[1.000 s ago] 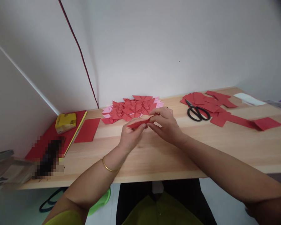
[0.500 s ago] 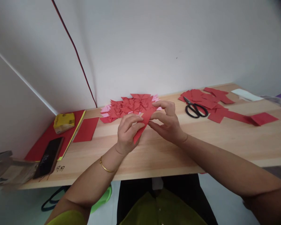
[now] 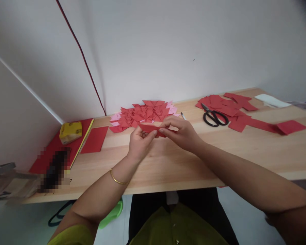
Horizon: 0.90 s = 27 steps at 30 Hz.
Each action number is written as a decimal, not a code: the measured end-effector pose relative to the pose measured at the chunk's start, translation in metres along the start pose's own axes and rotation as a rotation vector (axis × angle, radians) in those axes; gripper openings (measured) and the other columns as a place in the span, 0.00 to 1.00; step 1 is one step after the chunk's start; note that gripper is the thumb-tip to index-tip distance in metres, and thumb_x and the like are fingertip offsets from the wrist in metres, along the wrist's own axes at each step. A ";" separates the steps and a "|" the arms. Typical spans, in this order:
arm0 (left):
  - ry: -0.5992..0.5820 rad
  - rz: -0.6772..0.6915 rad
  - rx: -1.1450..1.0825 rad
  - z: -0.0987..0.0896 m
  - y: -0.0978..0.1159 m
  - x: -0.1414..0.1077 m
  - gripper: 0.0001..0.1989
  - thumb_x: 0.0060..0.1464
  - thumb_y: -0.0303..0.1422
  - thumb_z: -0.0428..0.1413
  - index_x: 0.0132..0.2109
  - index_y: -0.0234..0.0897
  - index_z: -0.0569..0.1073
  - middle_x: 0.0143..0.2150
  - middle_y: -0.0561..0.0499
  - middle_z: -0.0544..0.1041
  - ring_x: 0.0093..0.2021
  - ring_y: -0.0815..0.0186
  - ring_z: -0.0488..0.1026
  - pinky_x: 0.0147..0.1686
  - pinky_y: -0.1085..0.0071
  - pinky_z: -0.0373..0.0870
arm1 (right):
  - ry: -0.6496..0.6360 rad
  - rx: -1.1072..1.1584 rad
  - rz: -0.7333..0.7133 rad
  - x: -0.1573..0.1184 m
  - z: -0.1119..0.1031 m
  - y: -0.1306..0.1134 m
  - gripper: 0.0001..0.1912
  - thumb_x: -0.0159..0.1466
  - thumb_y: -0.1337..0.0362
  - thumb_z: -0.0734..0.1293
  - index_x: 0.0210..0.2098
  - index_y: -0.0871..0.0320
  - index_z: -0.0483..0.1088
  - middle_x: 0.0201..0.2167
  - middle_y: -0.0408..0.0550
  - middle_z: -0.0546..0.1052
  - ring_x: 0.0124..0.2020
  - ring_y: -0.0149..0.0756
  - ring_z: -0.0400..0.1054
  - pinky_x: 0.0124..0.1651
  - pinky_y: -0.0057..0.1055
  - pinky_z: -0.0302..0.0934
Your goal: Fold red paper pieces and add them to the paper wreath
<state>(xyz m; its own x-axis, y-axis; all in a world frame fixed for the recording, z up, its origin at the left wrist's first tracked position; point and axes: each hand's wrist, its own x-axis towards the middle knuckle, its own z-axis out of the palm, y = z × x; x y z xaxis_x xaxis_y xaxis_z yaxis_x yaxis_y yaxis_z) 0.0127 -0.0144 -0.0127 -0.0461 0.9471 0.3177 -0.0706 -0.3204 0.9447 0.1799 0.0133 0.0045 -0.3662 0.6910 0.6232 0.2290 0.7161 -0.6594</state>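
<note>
Paper (image 3: 148,128), red and creased, sits above the tabletop (image 3: 173,170), pinched in both hands at the centre of our dial, with 12 o'clock pointing to the wall. We hold its 9 o'clock side in the left hand (image 3: 139,143) and its 3 o'clock side in the right hand (image 3: 183,133); both thumbs press the near face close together, fingers supporting from behind. We cannot tell how many layers lie inside the pinch. We judge the step to be shaping or creasing a fold; the next move would call for level edges, one side held firm, and a thumb drawn along the crease. Outward, near 12 o'clock, we find the heap of folded red and pink pieces (image 3: 145,115); toward 2 o'clock, a pen (image 3: 183,116). Between 2 and 3 o'clock, black-handled scissors (image 3: 211,118) overlap loose red pieces (image 3: 216,101). Between 8 and 9 o'clock lie a flat red rectangle (image 3: 94,139) and, farther out, a yellow packet (image 3: 70,132) resting on a larger red sheet (image 3: 75,149).
</note>
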 end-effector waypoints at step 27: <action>0.042 -0.213 -0.231 0.004 0.001 0.002 0.11 0.42 0.33 0.65 0.34 0.34 0.76 0.28 0.51 0.77 0.26 0.72 0.72 0.28 0.73 0.70 | 0.050 0.093 0.093 0.000 -0.004 0.002 0.06 0.60 0.60 0.67 0.30 0.56 0.68 0.35 0.49 0.75 0.38 0.36 0.70 0.42 0.34 0.65</action>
<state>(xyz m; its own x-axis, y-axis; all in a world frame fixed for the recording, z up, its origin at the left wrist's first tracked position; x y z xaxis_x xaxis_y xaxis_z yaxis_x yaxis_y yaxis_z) 0.0160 -0.0132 -0.0108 -0.0464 0.9932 0.1069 -0.3077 -0.1160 0.9444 0.1836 0.0150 0.0048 -0.3010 0.7597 0.5765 0.1739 0.6381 -0.7501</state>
